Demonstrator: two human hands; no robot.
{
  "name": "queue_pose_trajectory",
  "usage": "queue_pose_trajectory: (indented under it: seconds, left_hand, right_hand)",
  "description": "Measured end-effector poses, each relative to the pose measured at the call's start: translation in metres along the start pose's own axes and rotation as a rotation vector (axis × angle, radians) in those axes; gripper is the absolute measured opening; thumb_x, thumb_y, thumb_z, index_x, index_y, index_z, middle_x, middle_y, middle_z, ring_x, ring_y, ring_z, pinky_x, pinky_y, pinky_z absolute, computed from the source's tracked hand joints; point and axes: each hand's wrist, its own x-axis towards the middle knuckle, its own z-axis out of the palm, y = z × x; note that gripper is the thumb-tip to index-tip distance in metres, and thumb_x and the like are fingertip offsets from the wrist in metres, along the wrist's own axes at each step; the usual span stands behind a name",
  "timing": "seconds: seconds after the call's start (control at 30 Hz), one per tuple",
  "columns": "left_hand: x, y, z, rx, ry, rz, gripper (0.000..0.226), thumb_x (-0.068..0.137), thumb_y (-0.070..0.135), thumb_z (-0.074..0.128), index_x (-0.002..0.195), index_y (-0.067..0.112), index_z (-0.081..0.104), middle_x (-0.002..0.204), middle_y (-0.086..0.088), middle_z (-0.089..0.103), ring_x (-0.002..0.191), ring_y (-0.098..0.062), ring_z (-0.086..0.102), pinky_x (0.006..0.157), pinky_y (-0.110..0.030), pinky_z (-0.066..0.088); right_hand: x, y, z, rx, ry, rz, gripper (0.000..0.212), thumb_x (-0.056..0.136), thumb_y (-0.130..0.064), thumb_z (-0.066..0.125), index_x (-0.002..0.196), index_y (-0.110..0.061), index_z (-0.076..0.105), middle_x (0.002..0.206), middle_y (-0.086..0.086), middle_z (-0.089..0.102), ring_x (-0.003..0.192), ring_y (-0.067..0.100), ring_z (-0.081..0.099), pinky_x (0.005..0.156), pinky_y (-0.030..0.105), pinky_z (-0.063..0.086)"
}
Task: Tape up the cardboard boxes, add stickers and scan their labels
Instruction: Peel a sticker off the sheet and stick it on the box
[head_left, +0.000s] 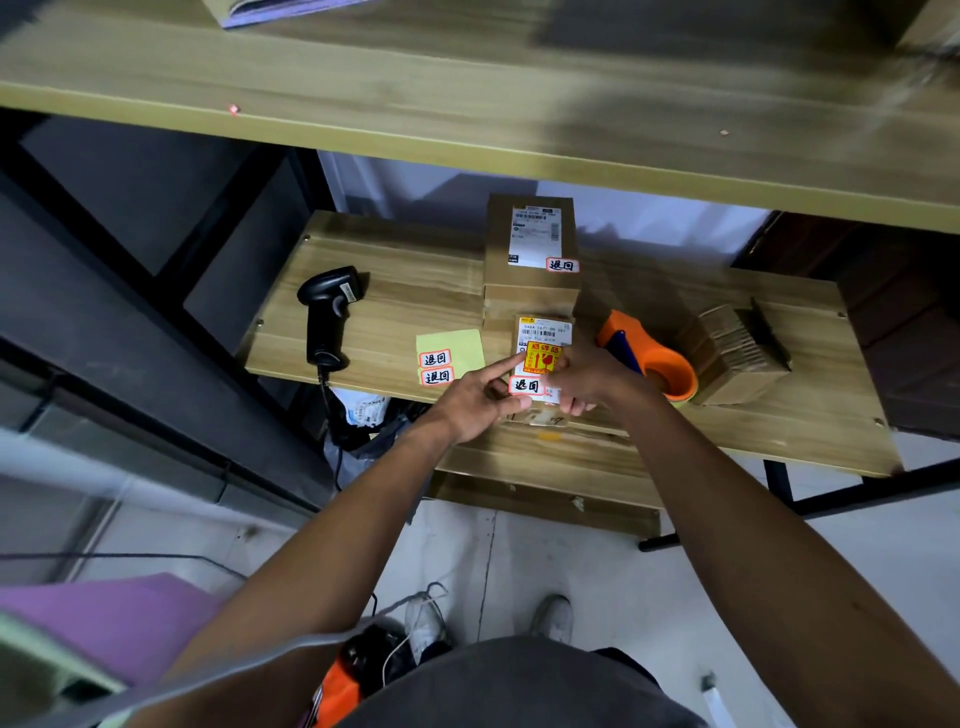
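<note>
The left hand (470, 400) extends its index finger, tip pressed on the yellow-and-red sticker (543, 358); the other fingers are curled and hold nothing. The right hand (587, 382) grasps the near box (540, 417) from the right side, with fingers curled round its near edge. The near box lies flat at the front edge of the tabletop (405, 280), between the two hands. The yellow-and-red sticker sits on the box's shipping label (545, 328). A white sticker with a red border (525, 385) sits just below it, next to the left thumb. A far box (530, 283) stands directly behind the near box, touching it, and carries its own label and a matching white sticker. A yellow sticker sheet (452, 343) with two more white stickers lies just left of the near box. A black handheld scanner (327, 317) lies further left, cable hanging off the edge. An orange tape dispenser (657, 364) lies just right of the right hand, beside a stack of flat cardboard (737, 358). A wooden shelf (467, 78) runs overhead.
</note>
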Motion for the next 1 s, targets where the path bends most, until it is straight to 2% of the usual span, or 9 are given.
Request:
queue_pose_trajectory:
  seconds: [0.1,0.23,0.3,0.43,0.57,0.77,0.9,1.0]
  left_hand:
    - [0.001,0.0,0.0,0.004,-0.01,0.0,0.07,0.085,0.035,0.08,0.138,0.061,0.045,0.116,-0.003,0.071,0.11,-0.023,0.067,0.103,-0.045,0.052]
    - [0.005,-0.003,0.0,-0.019,-0.018,0.004,0.071,0.086,0.029,0.08,0.143,0.053,0.046,0.097,0.008,0.064,0.092,-0.011,0.064,0.103,-0.045,0.052]
    - [0.005,-0.003,0.0,-0.029,-0.019,0.009,0.072,0.086,0.028,0.08,0.144,0.052,0.046,0.093,0.009,0.062,0.088,-0.009,0.062,0.103,-0.044,0.052]
    - [0.002,0.002,-0.001,-0.019,-0.005,0.004,0.071,0.087,0.029,0.079,0.146,0.05,0.045,0.089,0.009,0.055,0.083,-0.006,0.058,0.102,-0.03,0.051]
    - [-0.002,0.005,-0.001,-0.013,-0.003,0.018,0.071,0.088,0.03,0.078,0.148,0.049,0.043,0.09,0.009,0.055,0.084,-0.005,0.057,0.094,-0.021,0.047]
    - [0.004,-0.002,0.0,-0.001,0.003,0.015,0.072,0.086,0.032,0.08,0.144,0.053,0.045,0.087,0.008,0.055,0.084,-0.007,0.06,0.105,-0.038,0.05]
    - [-0.001,0.004,-0.002,0.06,0.005,0.012,0.072,0.088,0.036,0.077,0.149,0.05,0.041,0.09,0.011,0.062,0.091,-0.006,0.063,0.103,-0.028,0.047]
    - [-0.002,0.005,-0.003,0.127,0.007,0.016,0.073,0.089,0.041,0.076,0.15,0.051,0.037,0.093,0.015,0.07,0.098,-0.005,0.067,0.103,-0.028,0.048]
  right_hand:
    - [-0.001,0.0,0.002,0.011,0.028,0.007,0.016,0.102,-0.023,0.055,0.102,-0.007,0.058,0.069,0.008,0.07,0.058,0.018,0.066,0.055,0.027,0.05]
    - [-0.001,0.0,0.004,0.013,0.053,0.021,0.022,0.102,-0.023,0.056,0.109,-0.003,0.061,0.069,0.009,0.07,0.056,0.017,0.067,0.054,0.026,0.05]
    - [0.0,0.0,0.005,0.003,0.066,0.02,0.027,0.1,-0.027,0.057,0.111,-0.003,0.063,0.069,0.009,0.071,0.057,0.018,0.068,0.055,0.027,0.052]
    - [0.0,-0.003,0.008,-0.004,0.105,0.014,0.032,0.097,-0.036,0.062,0.113,-0.009,0.064,0.067,0.008,0.072,0.055,0.016,0.069,0.053,0.026,0.053]
    - [-0.001,-0.005,0.009,-0.031,0.124,0.036,0.036,0.095,-0.044,0.063,0.109,-0.01,0.065,0.061,0.004,0.071,0.05,0.013,0.068,0.05,0.022,0.049]
    - [-0.004,-0.014,0.014,-0.136,0.191,0.052,0.045,0.091,-0.056,0.061,0.098,-0.013,0.067,0.064,0.005,0.072,0.059,0.016,0.072,0.065,0.03,0.061]
    - [-0.006,-0.025,0.02,-0.332,0.26,0.057,0.051,0.088,-0.065,0.052,0.088,-0.016,0.064,0.082,0.005,0.073,0.082,0.022,0.072,0.08,0.036,0.06]
    - [-0.007,-0.031,0.021,-0.346,0.255,0.079,0.055,0.084,-0.068,0.053,0.091,-0.015,0.066,0.084,0.005,0.072,0.082,0.023,0.071,0.079,0.036,0.06]
